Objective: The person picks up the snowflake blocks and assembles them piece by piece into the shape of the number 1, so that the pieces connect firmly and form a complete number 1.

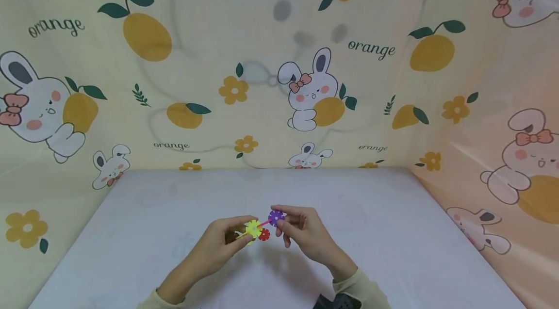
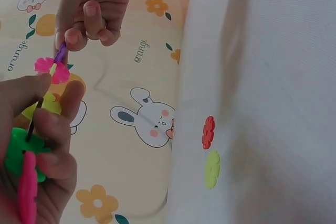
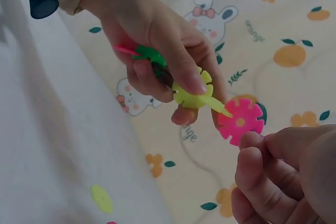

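One disc chain (image 1: 264, 223) bridges curled hands: left hand (image 1: 218, 238) pinches its yellow disc (image 1: 253, 227), right hand (image 1: 311, 235) its purple disc (image 1: 275, 218).

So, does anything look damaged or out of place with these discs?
Nothing stands out. The held pink disc and purple disc show no visible breaks, and the loose red disc and yellow disc lie flat on the table.
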Demonstrator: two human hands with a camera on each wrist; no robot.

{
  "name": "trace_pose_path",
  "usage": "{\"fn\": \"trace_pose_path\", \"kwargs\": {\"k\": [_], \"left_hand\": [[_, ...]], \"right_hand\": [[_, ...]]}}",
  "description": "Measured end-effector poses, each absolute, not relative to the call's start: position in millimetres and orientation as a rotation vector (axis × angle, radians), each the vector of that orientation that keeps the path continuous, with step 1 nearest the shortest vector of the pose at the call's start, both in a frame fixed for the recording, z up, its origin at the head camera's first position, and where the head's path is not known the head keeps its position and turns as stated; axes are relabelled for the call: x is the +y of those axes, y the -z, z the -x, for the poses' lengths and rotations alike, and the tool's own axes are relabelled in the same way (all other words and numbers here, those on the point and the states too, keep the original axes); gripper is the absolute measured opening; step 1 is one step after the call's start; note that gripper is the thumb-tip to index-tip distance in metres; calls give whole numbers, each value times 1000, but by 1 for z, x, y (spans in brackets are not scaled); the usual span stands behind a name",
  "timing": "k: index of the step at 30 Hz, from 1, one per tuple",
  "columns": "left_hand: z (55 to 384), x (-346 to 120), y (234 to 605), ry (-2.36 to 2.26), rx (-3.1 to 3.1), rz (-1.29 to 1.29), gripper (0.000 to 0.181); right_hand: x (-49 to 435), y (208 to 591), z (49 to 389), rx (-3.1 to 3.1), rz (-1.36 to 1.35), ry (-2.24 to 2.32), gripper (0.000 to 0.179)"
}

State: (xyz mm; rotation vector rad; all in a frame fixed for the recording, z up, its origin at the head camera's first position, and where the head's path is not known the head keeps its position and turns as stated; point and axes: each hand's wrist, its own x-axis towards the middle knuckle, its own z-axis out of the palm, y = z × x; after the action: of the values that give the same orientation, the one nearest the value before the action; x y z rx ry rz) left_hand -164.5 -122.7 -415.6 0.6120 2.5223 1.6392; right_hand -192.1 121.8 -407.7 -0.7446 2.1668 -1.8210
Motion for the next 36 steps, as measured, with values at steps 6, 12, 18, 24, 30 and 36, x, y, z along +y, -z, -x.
{"fn": "trace_pose_path", "kwargs": {"k": [6, 12, 18, 24, 30, 36], "left_hand": [[164, -123, 417, -1634, 2531, -613, 36], [164, -122, 417, -1628, 2551, -610, 36], [164, -122, 418, -1662, 2547, -641, 36], [165, -124, 418, -1675, 2552, -601, 36], [167, -124, 418, -1688, 2522, -515, 37], [167, -125, 415, -1706, 2495, -495, 40]], "right_hand": [[118, 410, 190, 2239, 747, 1774, 37], [116, 411, 189, 2257, 734, 1773, 38], [114, 413, 190, 2281, 778, 1779, 44], [112, 418, 192, 2256, 817, 1821, 56], [115, 423, 198, 2215, 785, 1873, 46], [117, 429, 203, 2219, 705, 1864, 41]]}}
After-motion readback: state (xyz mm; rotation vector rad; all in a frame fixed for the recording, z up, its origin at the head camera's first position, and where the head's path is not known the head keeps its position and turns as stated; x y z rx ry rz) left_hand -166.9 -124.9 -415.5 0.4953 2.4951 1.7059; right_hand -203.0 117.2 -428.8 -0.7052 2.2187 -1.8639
